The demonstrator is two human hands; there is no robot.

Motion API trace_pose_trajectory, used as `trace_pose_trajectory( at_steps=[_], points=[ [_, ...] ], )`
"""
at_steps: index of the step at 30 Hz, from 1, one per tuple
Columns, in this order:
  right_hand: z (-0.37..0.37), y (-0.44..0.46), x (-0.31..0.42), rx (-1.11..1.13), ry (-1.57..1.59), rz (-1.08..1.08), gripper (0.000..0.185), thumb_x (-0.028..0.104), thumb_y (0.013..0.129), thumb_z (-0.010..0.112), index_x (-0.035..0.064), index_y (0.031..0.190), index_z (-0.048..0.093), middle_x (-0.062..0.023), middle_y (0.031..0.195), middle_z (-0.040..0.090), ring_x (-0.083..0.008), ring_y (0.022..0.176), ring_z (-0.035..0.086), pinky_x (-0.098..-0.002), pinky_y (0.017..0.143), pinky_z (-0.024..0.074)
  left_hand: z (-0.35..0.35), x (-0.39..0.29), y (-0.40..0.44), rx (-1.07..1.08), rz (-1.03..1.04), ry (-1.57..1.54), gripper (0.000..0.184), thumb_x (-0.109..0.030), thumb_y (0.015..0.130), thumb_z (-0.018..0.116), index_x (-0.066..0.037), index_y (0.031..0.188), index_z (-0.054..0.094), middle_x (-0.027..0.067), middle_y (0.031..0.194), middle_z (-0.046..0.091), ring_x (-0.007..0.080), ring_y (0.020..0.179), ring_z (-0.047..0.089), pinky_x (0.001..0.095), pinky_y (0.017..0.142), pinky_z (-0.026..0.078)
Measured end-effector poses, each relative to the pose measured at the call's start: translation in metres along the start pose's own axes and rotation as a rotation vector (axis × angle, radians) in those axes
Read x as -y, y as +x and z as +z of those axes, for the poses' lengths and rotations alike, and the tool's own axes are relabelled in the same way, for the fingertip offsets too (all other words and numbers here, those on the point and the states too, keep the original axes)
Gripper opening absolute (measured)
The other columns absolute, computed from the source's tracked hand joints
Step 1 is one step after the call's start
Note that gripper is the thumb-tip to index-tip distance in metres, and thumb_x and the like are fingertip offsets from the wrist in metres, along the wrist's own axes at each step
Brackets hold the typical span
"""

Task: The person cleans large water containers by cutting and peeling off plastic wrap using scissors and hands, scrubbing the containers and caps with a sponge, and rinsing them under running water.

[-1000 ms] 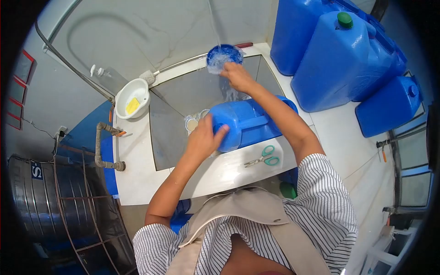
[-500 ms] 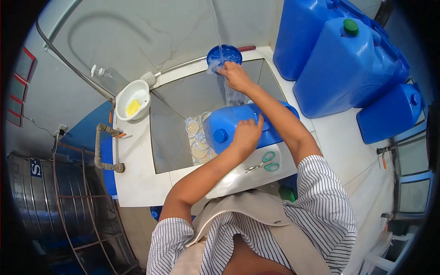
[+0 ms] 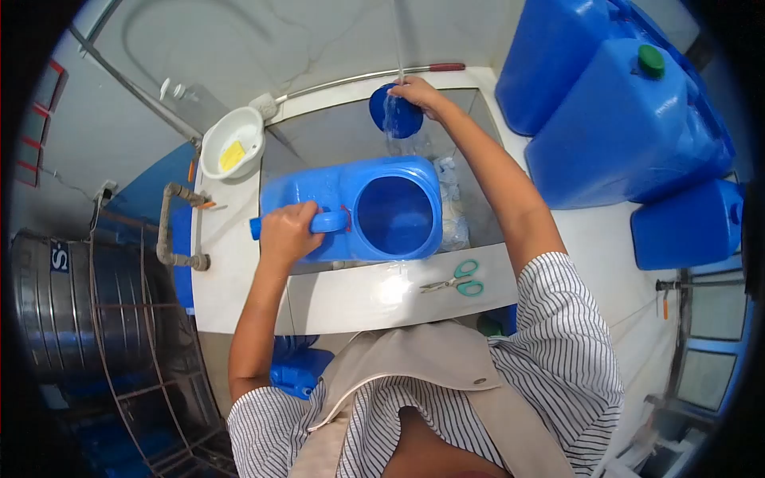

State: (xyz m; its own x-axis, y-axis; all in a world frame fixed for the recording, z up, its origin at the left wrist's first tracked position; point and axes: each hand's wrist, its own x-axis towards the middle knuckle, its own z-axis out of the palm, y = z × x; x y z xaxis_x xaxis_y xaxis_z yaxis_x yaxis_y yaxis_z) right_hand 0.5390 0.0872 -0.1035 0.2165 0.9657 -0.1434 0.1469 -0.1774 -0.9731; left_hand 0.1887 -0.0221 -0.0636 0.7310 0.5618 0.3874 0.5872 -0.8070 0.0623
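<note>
My left hand (image 3: 290, 231) is closed around the handle of a blue water jug (image 3: 307, 187), which lies tilted on its side above the sink. The jug's wide round opening faces up toward me, and its small spout cap (image 3: 255, 229) points left. At the far side of the sink, my right hand (image 3: 418, 94) grips the edge of a round blue lid (image 3: 396, 111). Water (image 3: 401, 56) streams down onto the lid and runs off into the sink. Green-handled scissors (image 3: 458, 284) lie on the near counter edge, below the jug's opening.
Large blue jugs (image 3: 613, 127) stand on the right counter, with a smaller blue container (image 3: 687, 227) beside them. At left are a white basin (image 3: 213, 147) with a yellow sponge (image 3: 233, 155) and a clear pump bottle (image 3: 191, 103). A long-handled brush (image 3: 351, 82) lies behind the sink (image 3: 315, 137).
The jug has turned and shifted left, so its wide opening now shows. My left hand has moved left onto its handle. My right hand has tilted the lid under the water.
</note>
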Motion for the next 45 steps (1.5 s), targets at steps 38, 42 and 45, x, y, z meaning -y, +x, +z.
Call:
trace_pose_trajectory(
  at_steps=[38, 42, 45],
  points=[
    [-0.005, -0.169, 0.004, -0.220, -1.320, -0.443, 0.073, 0.065, 0.080, 0.047, 0.0239, 0.139, 0.036, -0.0224, 0.143, 0.027, -0.0445, 0.130, 0.027, -0.0589, 0.102, 0.0243, 0.077, -0.029, 0.087, 0.210, -0.054, -0.133, 0.021, -0.020, 0.072, 0.061, -0.005, 0.086, 0.064, 0.0188, 0.071, 0.065, 0.0357, 0.065, 0.064, 0.0459, 0.059, 0.052],
    [0.009, -0.187, -0.007, -0.361, -1.218, -0.141, 0.074, 0.062, 0.084, 0.040, 0.0148, 0.141, 0.032, -0.0290, 0.141, 0.027, -0.0448, 0.125, 0.034, -0.0585, 0.100, 0.0267, 0.073, -0.037, 0.097, 0.261, -0.003, -0.109, 0.020, -0.020, 0.074, 0.059, -0.006, 0.087, 0.064, 0.0185, 0.074, 0.065, 0.0349, 0.067, 0.065, 0.0452, 0.060, 0.052],
    [0.033, -0.194, -0.007, -0.694, -1.059, 0.247, 0.075, 0.062, 0.087, 0.035, 0.0111, 0.142, 0.028, -0.0289, 0.144, 0.020, -0.0451, 0.126, 0.033, -0.0601, 0.098, 0.0296, 0.072, -0.048, 0.097, 0.267, 0.020, -0.108, 0.019, -0.020, 0.075, 0.059, -0.006, 0.088, 0.064, 0.0193, 0.077, 0.065, 0.0351, 0.071, 0.065, 0.0451, 0.062, 0.052]
  ],
)
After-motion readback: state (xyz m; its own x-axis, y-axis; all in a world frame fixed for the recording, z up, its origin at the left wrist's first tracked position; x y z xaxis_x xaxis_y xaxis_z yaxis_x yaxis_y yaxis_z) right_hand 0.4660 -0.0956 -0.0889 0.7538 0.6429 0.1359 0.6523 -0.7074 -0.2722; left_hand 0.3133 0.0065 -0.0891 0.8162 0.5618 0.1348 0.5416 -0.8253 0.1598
